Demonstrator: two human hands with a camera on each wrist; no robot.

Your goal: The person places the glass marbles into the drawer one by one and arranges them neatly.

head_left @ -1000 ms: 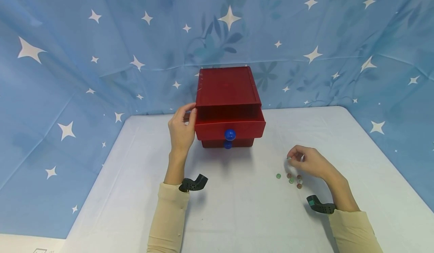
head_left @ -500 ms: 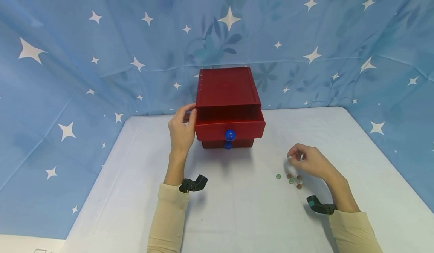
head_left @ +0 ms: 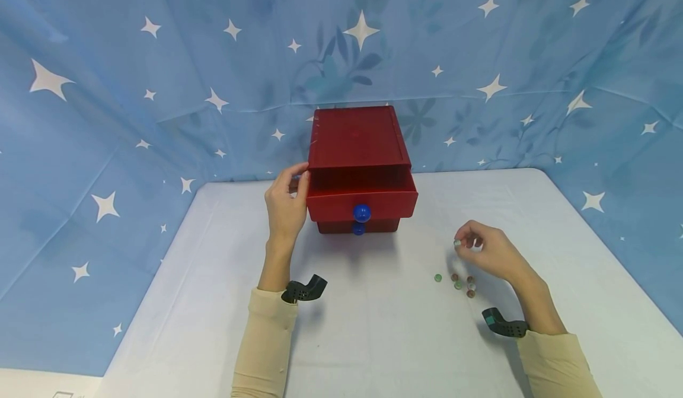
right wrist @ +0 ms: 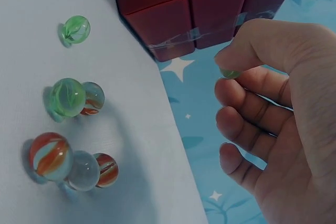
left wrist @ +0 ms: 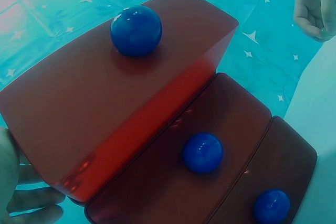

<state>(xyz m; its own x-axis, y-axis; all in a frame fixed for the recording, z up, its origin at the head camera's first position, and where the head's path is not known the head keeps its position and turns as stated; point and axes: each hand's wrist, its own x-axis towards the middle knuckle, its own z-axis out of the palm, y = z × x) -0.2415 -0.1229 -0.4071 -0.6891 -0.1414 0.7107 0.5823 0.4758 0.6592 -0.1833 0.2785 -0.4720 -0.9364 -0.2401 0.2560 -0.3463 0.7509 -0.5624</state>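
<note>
A small dark red drawer cabinet [head_left: 358, 137] stands at the back of the table, its top drawer [head_left: 341, 206] pulled out. My left hand [head_left: 287, 205] touches the cabinet's left side near the front corner, thumb beside the drawer. To the right, my right hand [head_left: 491, 252] pinches a greenish glass marble [right wrist: 230, 73] between thumb and index finger above the table. The other fingers are loosely bent. Below that hand lie several marbles: a green one [right wrist: 77, 29] apart, another green one [right wrist: 68, 97], orange-swirled ones [right wrist: 51, 156] and a clear one [right wrist: 83, 171].
Blue round knobs [left wrist: 136, 31] sit on the drawer fronts. A white cloth covers the table [head_left: 373, 327]. Behind it hangs a blue curtain [head_left: 256, 60] with white stars. Each wrist carries a black camera [head_left: 304, 289].
My right hand has risen slightly, away from the marbles on the table, with the marble in its fingertips. The left hand and the drawer have stayed in place.
</note>
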